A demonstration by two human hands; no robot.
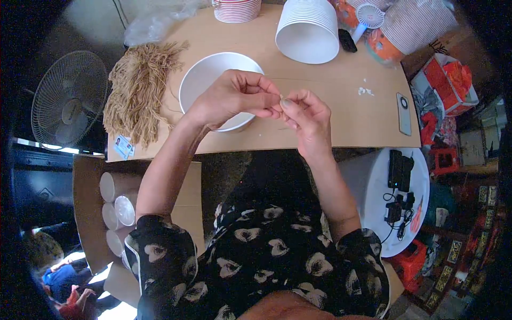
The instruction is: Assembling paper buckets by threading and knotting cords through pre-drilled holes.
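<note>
Counter: we see a tan counter [341, 120] spanning the upper part of the view, with the person seated or standing at its near edge.
Round white stand: at the person's right, the stand [420, 178] bears black adapters [399, 170] with cables.
Cardboard box: below the counter's left part, we find an open cardboard box [85, 202] with pale cylinders [126, 209] lying inside.
Fan: a caged fan [69, 98] stands beyond the counter's left end.
Yarn bundle: loose tan strands form a yarn bundle [140, 93] on the counter's left, just beside the bowl.
Bucket stack: nested white containers make up the bucket stack [306, 32], tipped with its open mouth toward us.
White bowl: we locate the white bowl [202, 74] on the counter, right of the yarn and partly hidden by the left hand.
Left hand: the left hand [229, 98] crosses in front of the bowl, thumb and forefinger together in a pinch.
Right hand: the right hand [306, 117] meets it just right of the bowl, its thumb and forefinger likewise together.
Phone: a phone [404, 113] lies near the counter's right edge.
Scraps: we note white scraps [365, 91] left of the phone.
Pinched bit: a pale pinched bit [282, 98] shows where the fingertips meet, too small for us to identify.
</note>
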